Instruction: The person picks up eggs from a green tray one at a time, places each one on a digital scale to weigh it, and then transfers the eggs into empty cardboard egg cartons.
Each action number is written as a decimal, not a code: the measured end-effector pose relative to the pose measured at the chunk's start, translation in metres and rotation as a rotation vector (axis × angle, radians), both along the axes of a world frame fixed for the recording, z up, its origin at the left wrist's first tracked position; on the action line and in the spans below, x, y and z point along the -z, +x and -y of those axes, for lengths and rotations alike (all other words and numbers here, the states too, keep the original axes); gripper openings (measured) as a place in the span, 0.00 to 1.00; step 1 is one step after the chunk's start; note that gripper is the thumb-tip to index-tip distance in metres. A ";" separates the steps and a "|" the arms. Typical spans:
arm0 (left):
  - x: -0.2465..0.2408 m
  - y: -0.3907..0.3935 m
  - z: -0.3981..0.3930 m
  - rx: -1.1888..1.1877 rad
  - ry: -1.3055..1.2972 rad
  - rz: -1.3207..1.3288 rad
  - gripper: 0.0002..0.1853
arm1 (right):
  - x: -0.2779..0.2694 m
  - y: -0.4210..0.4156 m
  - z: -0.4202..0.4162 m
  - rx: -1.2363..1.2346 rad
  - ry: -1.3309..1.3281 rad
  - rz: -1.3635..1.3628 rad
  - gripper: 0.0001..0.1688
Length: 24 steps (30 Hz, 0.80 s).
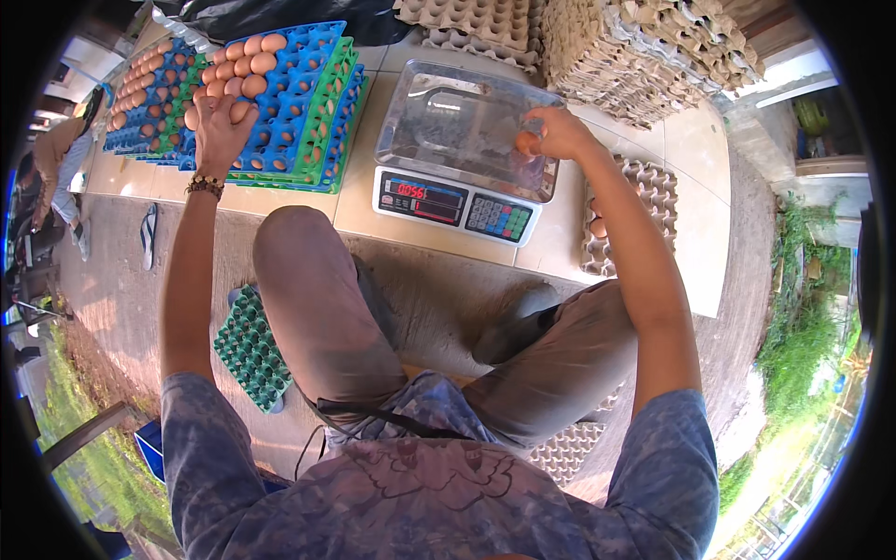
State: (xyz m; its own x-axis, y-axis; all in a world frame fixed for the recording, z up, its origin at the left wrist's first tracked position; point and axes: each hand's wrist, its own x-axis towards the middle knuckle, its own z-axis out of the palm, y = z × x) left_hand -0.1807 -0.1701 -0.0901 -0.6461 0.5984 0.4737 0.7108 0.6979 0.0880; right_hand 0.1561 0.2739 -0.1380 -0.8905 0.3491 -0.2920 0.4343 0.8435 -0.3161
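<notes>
My left hand (225, 124) rests with fingers spread on brown eggs (253, 86) in the top blue plastic egg tray (299, 77) of a blue and green stack; whether it grips one I cannot tell. At the right end of the digital scale's clear pan (448, 119), my right hand (558, 133) has its fingertips at a single brown egg (527, 143). The scale's red display (423, 196) is lit. Right of the scale, partly under my right forearm, lies a grey pulp egg tray (647, 189) with a few eggs in it.
Stacked pulp trays (623, 63) stand at the back right, beside more trays (476, 24). Another stack of egg-filled trays (150, 98) is at the far left. A green tray (253, 348) is beside my knee. A person (59, 161) bends over at the left, near a flip-flop (148, 236).
</notes>
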 end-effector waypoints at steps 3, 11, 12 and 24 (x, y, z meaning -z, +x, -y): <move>-0.006 -0.002 0.001 -0.010 -0.080 0.071 0.25 | -0.003 0.001 0.008 -0.041 0.145 -0.034 0.36; -0.014 0.005 -0.009 -0.034 -0.091 0.085 0.24 | 0.017 -0.001 -0.013 -0.028 -0.046 -0.107 0.27; -0.016 0.007 -0.010 -0.039 -0.072 0.071 0.24 | 0.022 0.004 -0.027 -0.017 -0.140 -0.207 0.25; -0.069 0.075 -0.013 0.035 0.850 1.430 0.26 | 0.038 0.135 -0.126 0.985 -0.215 -0.096 0.26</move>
State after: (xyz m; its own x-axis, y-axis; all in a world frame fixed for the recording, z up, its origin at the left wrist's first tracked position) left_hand -0.1053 -0.1568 -0.0214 -0.8096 0.5197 -0.2729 -0.2597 0.0998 0.9605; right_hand 0.2915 0.3998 -0.1762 -0.2579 0.8893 -0.3776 0.8708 0.0446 -0.4897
